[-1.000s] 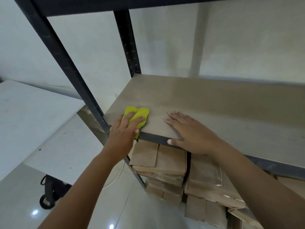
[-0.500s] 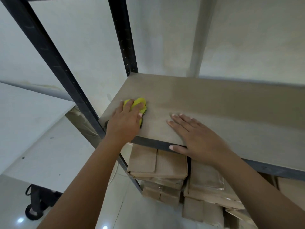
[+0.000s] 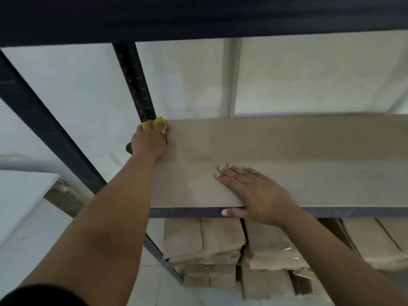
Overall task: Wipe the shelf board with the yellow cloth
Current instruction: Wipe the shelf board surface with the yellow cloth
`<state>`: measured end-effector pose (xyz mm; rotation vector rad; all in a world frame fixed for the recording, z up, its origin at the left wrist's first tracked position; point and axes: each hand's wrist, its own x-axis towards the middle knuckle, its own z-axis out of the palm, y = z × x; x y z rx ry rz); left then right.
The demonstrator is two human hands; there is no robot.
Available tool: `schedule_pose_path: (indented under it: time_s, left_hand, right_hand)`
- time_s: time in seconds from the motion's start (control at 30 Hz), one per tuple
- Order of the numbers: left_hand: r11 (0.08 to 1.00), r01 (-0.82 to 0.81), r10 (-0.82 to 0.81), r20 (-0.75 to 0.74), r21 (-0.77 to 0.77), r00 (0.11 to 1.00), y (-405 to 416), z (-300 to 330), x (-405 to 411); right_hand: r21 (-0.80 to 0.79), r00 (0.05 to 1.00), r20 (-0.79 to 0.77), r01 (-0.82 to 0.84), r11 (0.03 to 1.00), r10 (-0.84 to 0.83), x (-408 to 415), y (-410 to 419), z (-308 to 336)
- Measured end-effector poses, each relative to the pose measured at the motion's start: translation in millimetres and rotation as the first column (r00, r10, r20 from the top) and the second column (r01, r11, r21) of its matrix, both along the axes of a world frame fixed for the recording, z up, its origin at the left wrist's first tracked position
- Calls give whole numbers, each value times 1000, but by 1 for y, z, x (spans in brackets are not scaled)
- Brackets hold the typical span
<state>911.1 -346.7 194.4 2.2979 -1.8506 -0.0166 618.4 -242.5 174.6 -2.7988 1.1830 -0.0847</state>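
The brown shelf board [image 3: 298, 146] runs across the middle of the head view, held in a dark metal rack. My left hand [image 3: 150, 140] presses the yellow cloth [image 3: 158, 121] onto the board's far left corner, right beside the rear upright; most of the cloth is hidden under the fingers. My right hand [image 3: 254, 193] lies flat on the board near its front edge, fingers straight, with the thumb hooked over the dark front rail [image 3: 344, 212].
Dark rack uprights stand at the rear left [image 3: 135, 82] and front left [image 3: 44, 127], with a dark shelf [image 3: 198, 16] overhead. Stacks of brown paper bags [image 3: 205, 246] fill the level below. A white table [image 3: 19, 195] stands to the left.
My left hand has slid the cloth from the board's front left corner back to its rear left corner. My right hand has stayed flat at the front edge.
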Motion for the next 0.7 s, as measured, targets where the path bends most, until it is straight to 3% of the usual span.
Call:
schedule_pose_path:
  time_s: [0.23, 0.4, 0.53, 0.63, 0.7]
  left_hand:
    - [996, 88, -88, 17, 22, 996, 32, -7, -6]
    - [951, 304, -304, 1, -62, 953, 87, -17, -25]
    - [933, 361, -361, -24, -9, 932, 124, -20, -42]
    - [913, 404, -402, 48, -55, 914, 148, -20, -60]
    - [903, 423, -418, 74, -71, 905, 159, -20, -66]
  right_hand:
    - [-5, 1000, -5, 25, 1000, -25, 0, 6, -1]
    - [-30, 998, 4, 58, 998, -58, 0, 6, -2]
    - [-32, 994, 24, 104, 994, -103, -2, 12, 1]
    - [44, 950, 225, 212, 976, -216, -6, 19, 7]
    - [192, 825, 451, 283, 940, -341, -10, 21, 11]
